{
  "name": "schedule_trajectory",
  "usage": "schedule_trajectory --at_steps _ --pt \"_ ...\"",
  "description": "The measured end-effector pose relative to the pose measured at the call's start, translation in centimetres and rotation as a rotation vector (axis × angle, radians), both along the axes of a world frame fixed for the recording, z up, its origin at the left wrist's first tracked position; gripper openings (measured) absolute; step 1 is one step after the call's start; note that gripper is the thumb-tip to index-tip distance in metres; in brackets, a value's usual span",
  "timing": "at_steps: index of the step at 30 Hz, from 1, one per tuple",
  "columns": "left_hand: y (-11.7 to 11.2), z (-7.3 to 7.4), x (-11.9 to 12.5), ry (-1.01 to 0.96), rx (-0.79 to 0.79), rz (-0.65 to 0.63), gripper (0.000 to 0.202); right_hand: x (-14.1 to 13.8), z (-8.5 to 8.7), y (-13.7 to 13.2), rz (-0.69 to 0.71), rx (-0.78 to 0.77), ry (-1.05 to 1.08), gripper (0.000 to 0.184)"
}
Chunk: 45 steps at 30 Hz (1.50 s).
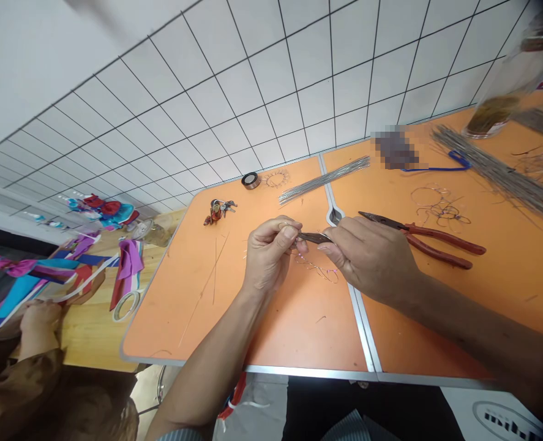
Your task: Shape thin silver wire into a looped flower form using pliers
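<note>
My right hand (367, 254) is closed around a small pair of pliers (316, 237), whose dark jaws point left toward my other hand. Fingers of my left hand (273, 248) pinch together at the jaw tips, on what looks like thin wire; its exact shape is hidden by the fingers. Just below the jaws, a loop of fine wire (319, 268) with small pinkish spots shows over the orange table (299, 337). Beside my right hand lies a larger pair of pliers (441, 240) with red handles.
A bundle of straight wires (325, 179), a tape roll (250, 180) and keys (219, 211) lie toward the wall. Bent wire loops (441, 205), a thicker wire bundle (496, 171) and a clear jar (491, 116) are right. At left, another person's hands (39, 315) are among ribbons (127, 266).
</note>
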<state>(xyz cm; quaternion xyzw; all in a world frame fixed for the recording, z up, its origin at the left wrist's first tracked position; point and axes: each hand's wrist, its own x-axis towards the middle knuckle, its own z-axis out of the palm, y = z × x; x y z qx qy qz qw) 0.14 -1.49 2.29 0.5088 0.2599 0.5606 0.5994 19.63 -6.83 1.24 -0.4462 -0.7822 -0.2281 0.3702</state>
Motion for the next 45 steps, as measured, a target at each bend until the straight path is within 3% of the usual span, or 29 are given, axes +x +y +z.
schedule_trajectory --at_steps 9,12,17,21,27,37,45 --pt "0.3 -0.3 -0.3 -0.026 -0.013 0.040 0.025 0.7 -0.8 0.6 -0.018 -0.124 0.051 0.031" --pt "0.4 -0.4 -0.4 -0.001 -0.018 0.073 0.028 1.0 -0.6 0.8 -0.004 -0.268 0.232 0.019" --pt "-0.1 -0.5 -0.1 0.036 -0.001 0.078 0.028 0.3 1.2 0.1 0.149 -0.458 0.581 0.018" --pt "-0.4 -0.6 0.2 0.063 0.013 0.062 0.027 -0.6 2.1 -0.6 0.224 -0.467 0.620 0.012" --pt "-0.4 -0.8 0.3 0.084 0.076 0.055 0.020 -0.9 2.1 -0.7 0.248 -0.446 0.568 0.025" --pt "-0.5 -1.3 -0.3 0.174 0.093 -0.027 0.009 -0.5 1.4 -0.4 0.166 -0.398 0.532 0.020" --pt "-0.5 -1.1 -0.3 0.164 0.026 -0.084 0.009 -0.6 1.6 -0.3 0.147 -0.512 0.616 0.022"
